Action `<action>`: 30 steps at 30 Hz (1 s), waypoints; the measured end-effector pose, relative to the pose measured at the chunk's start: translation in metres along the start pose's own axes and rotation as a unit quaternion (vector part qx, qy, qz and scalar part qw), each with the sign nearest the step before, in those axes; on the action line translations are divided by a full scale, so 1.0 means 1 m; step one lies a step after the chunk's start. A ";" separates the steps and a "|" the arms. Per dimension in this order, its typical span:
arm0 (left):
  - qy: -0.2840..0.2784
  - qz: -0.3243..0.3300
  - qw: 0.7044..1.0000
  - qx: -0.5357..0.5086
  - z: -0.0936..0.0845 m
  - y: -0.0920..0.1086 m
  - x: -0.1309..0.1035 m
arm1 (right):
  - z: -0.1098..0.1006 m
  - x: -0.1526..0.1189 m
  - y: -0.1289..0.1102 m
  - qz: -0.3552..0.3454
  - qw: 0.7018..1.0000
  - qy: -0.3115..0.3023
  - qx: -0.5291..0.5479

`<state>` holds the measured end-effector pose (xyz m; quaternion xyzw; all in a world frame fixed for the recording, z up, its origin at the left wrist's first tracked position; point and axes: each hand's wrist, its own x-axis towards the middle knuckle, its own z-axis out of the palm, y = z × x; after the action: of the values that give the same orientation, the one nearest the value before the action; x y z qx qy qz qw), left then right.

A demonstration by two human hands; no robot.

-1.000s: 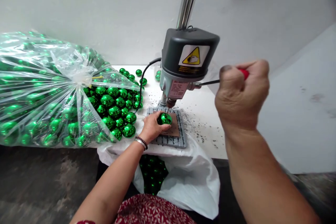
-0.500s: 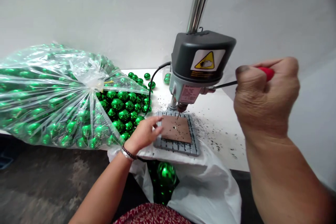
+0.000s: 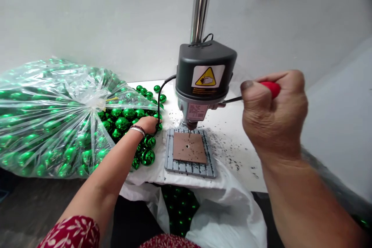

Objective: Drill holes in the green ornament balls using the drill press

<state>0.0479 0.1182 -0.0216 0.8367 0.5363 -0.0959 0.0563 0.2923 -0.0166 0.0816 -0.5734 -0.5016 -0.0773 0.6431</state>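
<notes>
My right hand (image 3: 274, 112) is wrapped round the red-knobbed lever (image 3: 271, 88) of a small drill press (image 3: 205, 73). Below its chuck, a thin bit points down over a brown square board (image 3: 190, 151) with a small hole, lying on the grey slotted base (image 3: 210, 168). Among loose shiny green balls (image 3: 147, 156), left of the base, is my left hand (image 3: 148, 124); its fingers are hidden from view, so whether it holds a ball cannot be seen.
A big clear bag (image 3: 58, 124) full of green balls lies at the left. A black cable (image 3: 159, 100) loops beside the press. Dark chips dot the white table (image 3: 226, 124). In front hangs an open white bag (image 3: 229, 209) with green balls inside.
My left hand has moved from the board's left edge leftward to the loose balls. A green ball seen above the open bag's contents is gone from there. My right hand still grips the lever.
</notes>
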 end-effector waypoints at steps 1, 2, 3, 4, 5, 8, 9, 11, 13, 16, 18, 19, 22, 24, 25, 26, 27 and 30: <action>-0.003 0.002 1.000 0.003 0.002 0.000 0.001 | 0.000 0.000 0.000 -0.003 1.000 0.006 0.003; -0.003 0.002 1.000 0.006 0.003 0.000 0.001 | 0.000 0.000 0.001 -0.005 1.000 0.009 0.005; -0.001 0.002 1.000 0.010 0.005 0.000 0.001 | 0.000 0.000 0.001 -0.005 1.000 0.009 0.008; 0.004 0.001 1.000 0.013 0.006 0.000 0.000 | 0.000 0.001 0.001 -0.004 1.000 0.005 0.009; 0.010 -0.002 1.000 0.015 0.006 0.001 -0.001 | 0.000 0.001 0.001 -0.002 1.000 -0.001 0.009; 0.046 -0.019 0.999 0.016 0.000 0.000 -0.011 | 0.000 0.000 0.003 0.001 1.000 -0.013 0.011; 0.068 -0.028 0.997 0.010 -0.004 0.000 -0.017 | 0.000 0.000 0.003 0.001 1.000 -0.010 0.014; 0.116 -0.051 0.992 -0.020 -0.012 -0.001 -0.032 | 0.001 -0.001 0.003 0.000 1.000 -0.003 0.022; 0.153 -0.082 0.981 -0.088 -0.018 -0.001 -0.049 | 0.002 -0.002 0.003 0.000 1.000 0.004 0.029; 0.175 -0.086 0.931 -0.307 -0.016 0.004 -0.074 | 0.003 -0.002 0.003 -0.002 0.999 0.012 0.030; 0.145 -0.053 0.857 -0.491 -0.006 0.012 -0.084 | 0.003 -0.002 0.003 -0.003 0.999 0.016 0.030; 0.119 -0.038 0.811 -0.572 0.000 0.017 -0.087 | 0.003 -0.003 0.004 -0.003 0.999 0.015 0.033; 0.051 -0.020 0.686 -0.726 0.020 0.040 -0.087 | 0.004 -0.003 0.005 -0.005 0.999 0.005 0.049; 0.032 -0.026 0.640 -0.767 0.031 0.057 -0.083 | 0.004 -0.003 0.006 -0.008 0.999 -0.001 0.053; 0.026 -0.028 0.632 -0.774 0.035 0.065 -0.081 | 0.004 -0.003 0.006 -0.010 0.999 0.000 0.050; 0.024 -0.030 0.635 -0.771 0.039 0.072 -0.078 | 0.005 -0.003 0.007 -0.011 0.999 0.002 0.045; 0.027 -0.034 0.651 -0.758 0.043 0.078 -0.076 | 0.005 -0.004 0.007 -0.014 0.999 0.005 0.040; 0.081 -0.038 0.747 -0.659 0.053 0.089 -0.070 | 0.006 -0.005 0.009 -0.027 0.999 0.010 0.030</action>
<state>0.0951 0.0085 -0.0585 0.5751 0.4999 0.3477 0.5463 0.2933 -0.0111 0.0710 -0.5395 -0.5128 -0.0853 0.6624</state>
